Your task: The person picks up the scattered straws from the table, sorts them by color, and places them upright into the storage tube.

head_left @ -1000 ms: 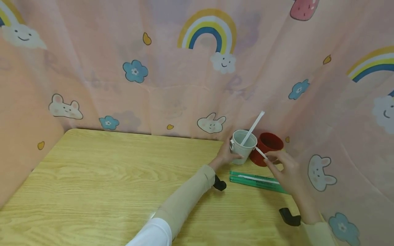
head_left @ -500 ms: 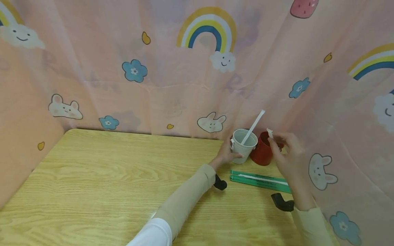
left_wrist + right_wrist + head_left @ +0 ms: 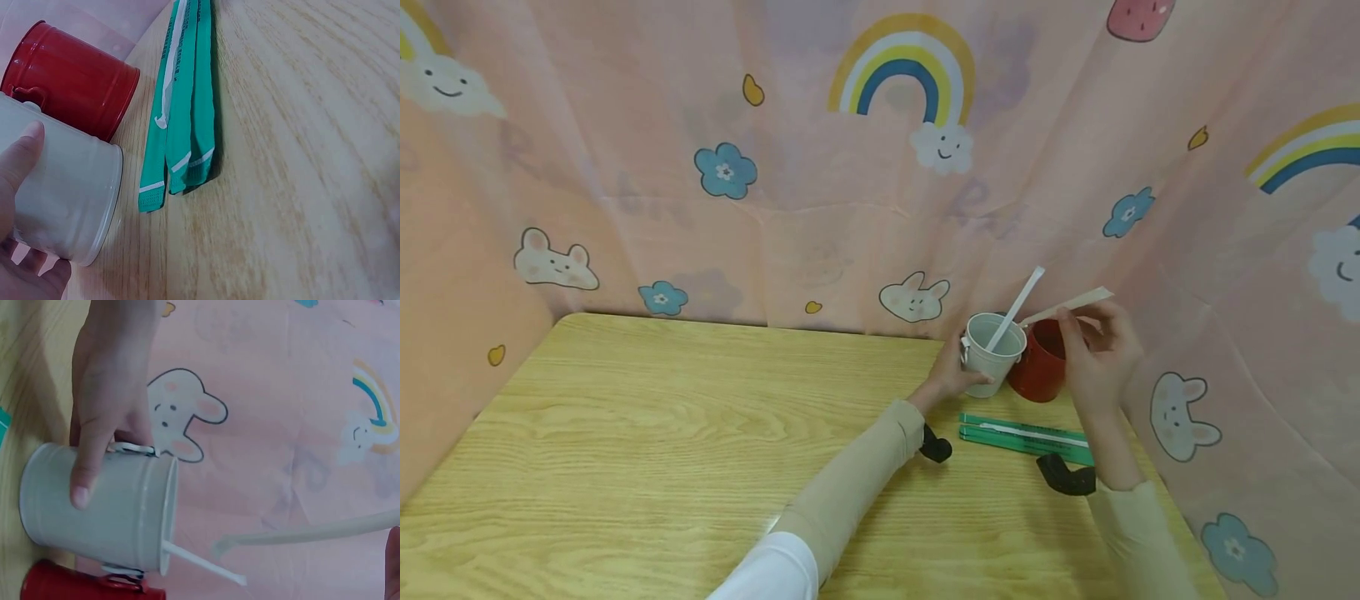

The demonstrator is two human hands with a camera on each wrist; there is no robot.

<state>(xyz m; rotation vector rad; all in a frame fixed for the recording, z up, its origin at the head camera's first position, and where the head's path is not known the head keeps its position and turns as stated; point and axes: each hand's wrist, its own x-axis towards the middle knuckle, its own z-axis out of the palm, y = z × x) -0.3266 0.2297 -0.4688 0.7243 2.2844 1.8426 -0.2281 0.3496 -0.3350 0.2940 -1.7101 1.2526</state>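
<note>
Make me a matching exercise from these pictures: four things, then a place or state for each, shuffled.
1. pale bucket
2. red bucket
3. green packets
4. right hand

A. lying on the table
B. pinching a pale stick
C. held by the left hand
D. standing right of the pale bucket

Pairs: 1-C, 2-D, 3-A, 4-B

An upright white pail (image 3: pixel 1003 364) holds a leaning white stick (image 3: pixel 1015 310); the right hand (image 3: pixel 1099 358) pinches a pale stick (image 3: pixel 1086 298).
</note>
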